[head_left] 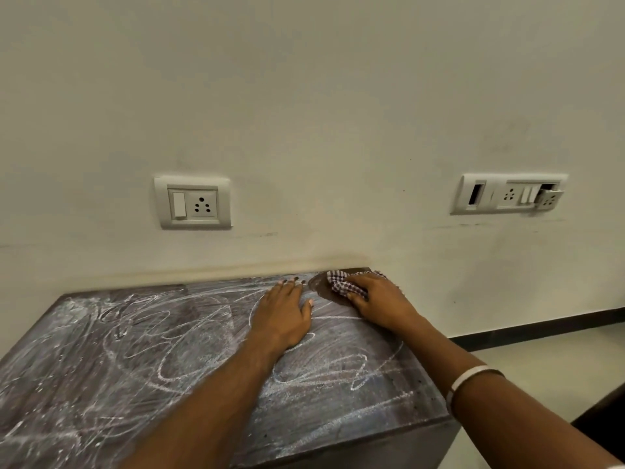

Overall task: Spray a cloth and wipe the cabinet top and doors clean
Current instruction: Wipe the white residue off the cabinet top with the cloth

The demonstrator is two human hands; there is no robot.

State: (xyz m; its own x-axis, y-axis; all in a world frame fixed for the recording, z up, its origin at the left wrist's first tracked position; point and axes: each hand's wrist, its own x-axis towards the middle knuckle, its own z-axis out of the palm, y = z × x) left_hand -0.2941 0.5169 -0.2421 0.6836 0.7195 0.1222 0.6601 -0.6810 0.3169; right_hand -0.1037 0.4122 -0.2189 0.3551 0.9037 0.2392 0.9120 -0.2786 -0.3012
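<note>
Pressing the checked maroon-and-white cloth (345, 285), bunched under the right hand (378, 301), grip curled over it, at the dark, chalk-scribbled cabinet top's (135, 360) 1 o'clock corner. Resting the left hand (282, 316) flat, fingers straight, just beside at 9 o'clock.

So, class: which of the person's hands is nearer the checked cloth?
Right. The right hand presses on the cloth at the cabinet top's far corner; the left hand lies flat beside it, apart.

Crumpled checked cloth (345, 284) at far right corner of chalk-scribbled dark cabinet top (142, 350).
</note>
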